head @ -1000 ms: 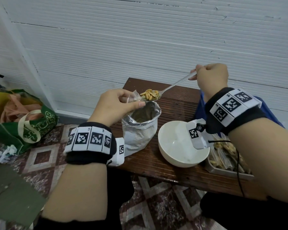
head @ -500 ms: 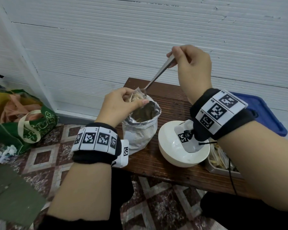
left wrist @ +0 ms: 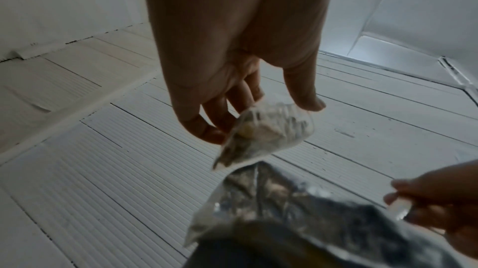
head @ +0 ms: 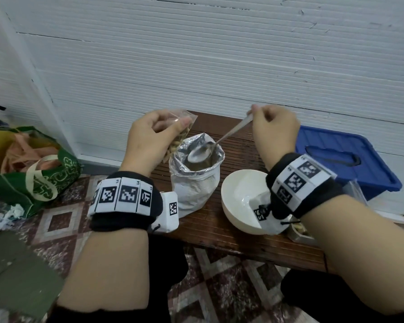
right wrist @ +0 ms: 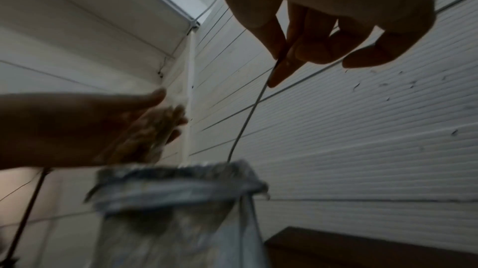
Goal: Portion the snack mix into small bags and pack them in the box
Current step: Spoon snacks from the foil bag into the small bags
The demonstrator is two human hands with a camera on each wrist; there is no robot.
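A foil pouch of snack mix (head: pixel 195 178) stands open on the low wooden table (head: pixel 219 229). My left hand (head: pixel 159 134) pinches a small clear bag (head: pixel 183 136) partly filled with snack mix, lifted just left of the pouch mouth; the bag (left wrist: pixel 266 131) hangs from my fingertips (left wrist: pixel 212 135). My right hand (head: pixel 269 127) pinches the handle of a metal spoon (head: pixel 219 142), whose empty bowl dips into the pouch mouth. In the right wrist view the spoon handle (right wrist: pixel 248 119) runs down into the pouch (right wrist: pixel 178 186). A blue box lid (head: pixel 343 159) lies at the right.
A white bowl (head: pixel 240 201) sits right of the pouch, under my right wrist. A metal tray (head: pixel 300 234) with filled bags shows at the table's right edge. A green tote bag (head: pixel 33 173) lies on the tiled floor at left. A white wall stands close behind.
The spoon tipped its snack mix into the small bag, then swung down empty into the pouch. My left hand lifted the small bag up and left, away from the pouch mouth.
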